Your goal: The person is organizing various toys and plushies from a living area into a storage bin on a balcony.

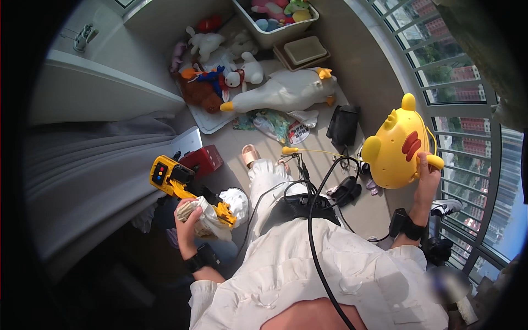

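My left hand (187, 222) grips a bundle of whitish cloth (210, 220) at the lower left. A yellow toy excavator (167, 175) lies against that bundle, its cab end pointing to the upper left; whether my fingers also hold it I cannot tell. On the right, my right hand (429, 177) holds a yellow plastic animal-shaped toy (392, 152) with a red patch by one of its rounded projections. A yellow cord runs from this toy to a small yellow handle (289, 150) above my legs.
A long white plush goose (284, 90) and several plush toys lie ahead on a flat white plastic lid (208, 123). Behind stands a white toy bin (284, 31). A red box (206, 161), black shoes (346, 192) and a black bag (343, 125) are on the floor. Black cables cross my lap.
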Tool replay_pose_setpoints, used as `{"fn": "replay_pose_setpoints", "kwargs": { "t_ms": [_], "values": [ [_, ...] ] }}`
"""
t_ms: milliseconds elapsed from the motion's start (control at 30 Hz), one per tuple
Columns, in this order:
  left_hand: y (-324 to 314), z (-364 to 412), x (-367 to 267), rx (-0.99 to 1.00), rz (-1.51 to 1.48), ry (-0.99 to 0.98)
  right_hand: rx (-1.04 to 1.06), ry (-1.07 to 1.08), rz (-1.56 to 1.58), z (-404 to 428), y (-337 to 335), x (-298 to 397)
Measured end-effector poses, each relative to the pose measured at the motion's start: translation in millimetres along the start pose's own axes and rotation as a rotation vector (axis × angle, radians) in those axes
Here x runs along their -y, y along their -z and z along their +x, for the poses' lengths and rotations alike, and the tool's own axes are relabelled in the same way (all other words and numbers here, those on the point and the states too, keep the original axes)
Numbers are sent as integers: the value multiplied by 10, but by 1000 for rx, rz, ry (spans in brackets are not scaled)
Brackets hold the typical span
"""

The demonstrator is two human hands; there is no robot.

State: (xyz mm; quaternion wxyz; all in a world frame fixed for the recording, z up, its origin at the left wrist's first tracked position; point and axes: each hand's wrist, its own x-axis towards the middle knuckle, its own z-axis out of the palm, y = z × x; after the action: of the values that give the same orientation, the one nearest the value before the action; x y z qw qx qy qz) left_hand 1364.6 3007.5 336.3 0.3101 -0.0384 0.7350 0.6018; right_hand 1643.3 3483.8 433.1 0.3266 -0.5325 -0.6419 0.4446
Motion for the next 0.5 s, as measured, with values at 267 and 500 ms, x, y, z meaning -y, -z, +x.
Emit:
{"fn": "replay_pose_setpoints", "kwargs": {
  "t_ms": [267,500],
  "values": [
    [-186,1288,-671,96,67,-34,8,-95,-94,501,-439,281],
    [-200,2269,-1330,214,163,-47,-98,-96,-164,960,-906,504]
  ]
}}
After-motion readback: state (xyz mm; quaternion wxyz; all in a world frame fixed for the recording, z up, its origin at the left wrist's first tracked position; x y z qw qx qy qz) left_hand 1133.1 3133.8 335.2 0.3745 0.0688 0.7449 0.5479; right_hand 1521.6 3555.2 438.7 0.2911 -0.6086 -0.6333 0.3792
